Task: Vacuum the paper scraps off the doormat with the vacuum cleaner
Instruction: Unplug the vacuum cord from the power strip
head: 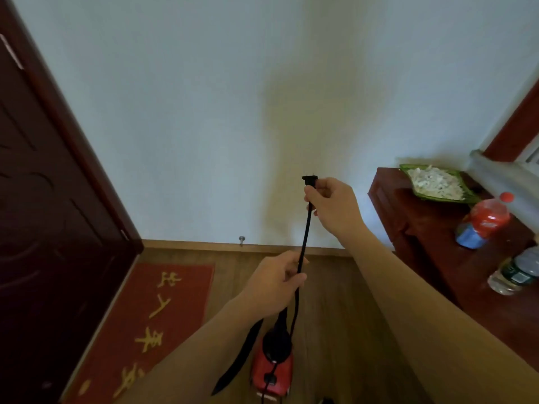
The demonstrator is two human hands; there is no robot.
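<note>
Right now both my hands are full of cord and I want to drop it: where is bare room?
Bare wooden floor lies between the doormat and the cabinet, beyond the vacuum cleaner. The cabinet top is crowded: green dish, red bottle, clear bottle.

A reddish-brown wooden desk [423, 228] stands against the white wall [189, 97], just right of the right grip [329, 205]. At its far end, level with that grip, lies a green leaf-shaped dish [407, 170] heaped with small white bits. Further right stands a red-capped bottle [485, 220] of red drink with a blue label. Below it, well right of the left grip [277, 281], is a clear bottle [516, 275] with a green label. A grey sill [495, 176] and a red window frame [513, 123] rise beyond the dish. Far left of both grips stands a dark brown door [43, 199]. A small metal doorstop [241, 239] sits on the wooden skirting [189, 244], up and left of the left grip, above the wood floor [335, 316].
</note>
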